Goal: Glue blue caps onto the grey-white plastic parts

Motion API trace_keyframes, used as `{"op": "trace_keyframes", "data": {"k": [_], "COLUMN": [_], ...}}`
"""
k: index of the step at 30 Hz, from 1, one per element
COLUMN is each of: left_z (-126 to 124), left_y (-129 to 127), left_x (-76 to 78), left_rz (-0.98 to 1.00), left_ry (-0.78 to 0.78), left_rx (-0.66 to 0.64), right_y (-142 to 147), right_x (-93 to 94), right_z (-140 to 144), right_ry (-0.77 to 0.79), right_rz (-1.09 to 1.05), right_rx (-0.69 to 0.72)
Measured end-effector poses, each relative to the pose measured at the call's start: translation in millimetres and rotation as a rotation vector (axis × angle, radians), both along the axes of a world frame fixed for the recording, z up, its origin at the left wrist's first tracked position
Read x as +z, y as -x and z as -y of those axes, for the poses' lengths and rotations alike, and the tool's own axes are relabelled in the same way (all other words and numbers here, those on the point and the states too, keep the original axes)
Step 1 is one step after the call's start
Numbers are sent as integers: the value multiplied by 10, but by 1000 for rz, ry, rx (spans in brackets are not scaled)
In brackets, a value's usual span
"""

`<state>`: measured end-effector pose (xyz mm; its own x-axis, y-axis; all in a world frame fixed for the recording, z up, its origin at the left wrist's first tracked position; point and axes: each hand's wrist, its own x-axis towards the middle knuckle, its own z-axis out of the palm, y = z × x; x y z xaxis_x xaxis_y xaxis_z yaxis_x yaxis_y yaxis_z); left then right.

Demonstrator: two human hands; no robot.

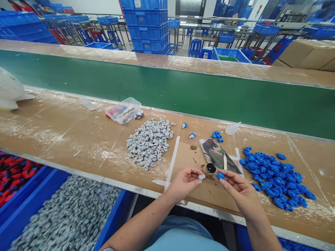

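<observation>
My left hand pinches a small grey-white plastic piece between thumb and fingertips. My right hand pinches a small blue plastic piece close beside it. Both hands hover over the wooden bench near its front edge, just in front of a small round black-topped fixture. A heap of grey-white pieces lies to the left of my hands. A heap of blue pieces lies to the right.
A camouflage-patterned pad lies behind the fixture. A clear plastic box stands at the back left. The green conveyor belt runs behind the bench. Blue bins of grey pieces and red pieces sit below the front edge.
</observation>
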<state>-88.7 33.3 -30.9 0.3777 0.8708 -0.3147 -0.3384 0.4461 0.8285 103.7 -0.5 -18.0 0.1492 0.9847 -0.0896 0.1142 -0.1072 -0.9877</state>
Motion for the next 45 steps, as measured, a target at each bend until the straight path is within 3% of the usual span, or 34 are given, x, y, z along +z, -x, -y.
{"op": "trace_keyframes", "data": {"k": [5,10,14,18,23,27,32,35,38,41,45], "left_z": [1,-9,-5,2,-8,-28,-35,-20,2,22,44], "left_y": [16,43,59,60,36,29,32,24,4,-27,-66], "left_x": [-74,-117,-128,-118,-75,-61,-80,-102,-130,-148,-134], "left_rz": [-143,-282,-271,-228,61,89,-53,-53,-89,-111,-35], "left_ry": [-121,-292,-250,-252,-37,67,-16,-58,-123,-140,-60], "left_rx": [4,44,25,34,63,97,92,85,39,10,4], "right_y": [-36,-72,-82,-77,-64,-69,-63,-61,-70,-67,-19], "right_x": [6,59,100,117,128,125,123,110,90,92,121], "right_z": [-39,-78,-128,-187,-235,-258,-249,-227,-223,-236,-194], "right_ry": [-177,-320,-424,-491,-492,-532,-486,-424,-217,-22,48], "right_rz": [242,625,854,908,936,965,939,844,669,396,181], "right_rx": [43,112,55,80,138,146,155,73,-47,-74,-40]}}
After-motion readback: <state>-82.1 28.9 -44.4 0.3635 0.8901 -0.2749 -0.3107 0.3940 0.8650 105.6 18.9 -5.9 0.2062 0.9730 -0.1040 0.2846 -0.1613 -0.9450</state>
